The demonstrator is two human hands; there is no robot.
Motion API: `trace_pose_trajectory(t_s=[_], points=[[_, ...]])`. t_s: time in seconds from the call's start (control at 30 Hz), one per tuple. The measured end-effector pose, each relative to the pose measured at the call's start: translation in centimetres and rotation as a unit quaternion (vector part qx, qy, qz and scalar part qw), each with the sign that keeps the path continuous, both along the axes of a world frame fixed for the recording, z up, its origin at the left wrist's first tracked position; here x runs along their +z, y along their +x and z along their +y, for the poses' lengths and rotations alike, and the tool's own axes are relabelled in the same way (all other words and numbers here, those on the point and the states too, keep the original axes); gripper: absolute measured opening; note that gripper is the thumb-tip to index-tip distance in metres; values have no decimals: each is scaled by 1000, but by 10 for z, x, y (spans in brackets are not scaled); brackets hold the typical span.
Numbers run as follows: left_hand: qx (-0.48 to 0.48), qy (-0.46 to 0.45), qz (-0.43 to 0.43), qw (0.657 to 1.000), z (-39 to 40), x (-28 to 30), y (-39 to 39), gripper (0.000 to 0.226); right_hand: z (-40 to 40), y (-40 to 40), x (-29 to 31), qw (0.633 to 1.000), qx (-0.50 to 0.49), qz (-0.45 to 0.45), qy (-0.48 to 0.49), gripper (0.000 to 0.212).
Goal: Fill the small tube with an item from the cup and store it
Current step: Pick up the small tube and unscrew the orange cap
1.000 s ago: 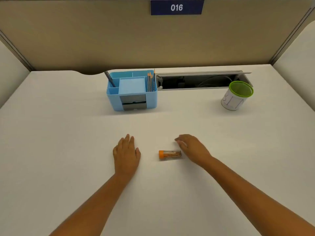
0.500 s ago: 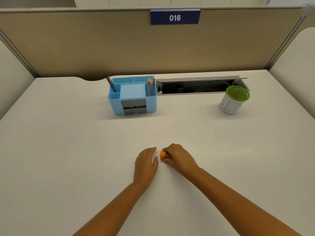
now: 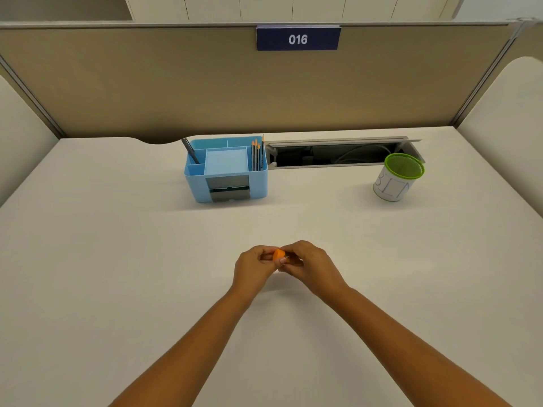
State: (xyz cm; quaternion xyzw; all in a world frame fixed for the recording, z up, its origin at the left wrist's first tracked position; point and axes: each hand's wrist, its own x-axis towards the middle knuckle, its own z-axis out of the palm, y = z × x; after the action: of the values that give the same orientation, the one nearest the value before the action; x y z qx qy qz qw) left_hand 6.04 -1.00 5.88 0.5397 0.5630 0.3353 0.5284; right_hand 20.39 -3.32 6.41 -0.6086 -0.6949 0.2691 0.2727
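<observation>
A small clear tube with an orange cap is held between both hands just above the middle of the white desk. My right hand wraps the tube's body, which is mostly hidden by its fingers. My left hand pinches the orange cap end. A white cup with a green rim stands tilted at the back right; its contents cannot be seen. A light blue desk organizer sits at the back centre.
The organizer holds a dark pen and several orange-tipped pencils. An open cable tray runs along the desk's back edge. Beige partition walls close off the back and sides.
The tube lay on the desk with both hands flat beside it. My right hand picked it up, my left hand came in to the cap, and the view tilted up.
</observation>
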Motion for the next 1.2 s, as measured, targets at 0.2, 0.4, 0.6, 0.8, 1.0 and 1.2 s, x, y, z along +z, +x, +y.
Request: trace_pose_trajectory(t_s=[0.2,0.4,0.6,0.8,1.0,1.2], points=[[-37,-6,32,999,-3,2,-6,20,-8,2,0,1000,22,-14,-12,30],[-70,-21,6,997,-9,4,-13,15,-14,6,2,999,33,13,-17,30],[-95,-32,-7,995,-6,13,-19,17,-18,6,3,998,32,51,-7,33],[-88,-12,24,996,1,20,-17,17,-15,1,3,999,9,38,23,36],[-115,5,46,992,1,20,-18,18,-16,5,6,995,-5,98,-3,36],[-110,-26,-3,994,2,18,-15,20,-21,4,3,998,4,18,56,38]])
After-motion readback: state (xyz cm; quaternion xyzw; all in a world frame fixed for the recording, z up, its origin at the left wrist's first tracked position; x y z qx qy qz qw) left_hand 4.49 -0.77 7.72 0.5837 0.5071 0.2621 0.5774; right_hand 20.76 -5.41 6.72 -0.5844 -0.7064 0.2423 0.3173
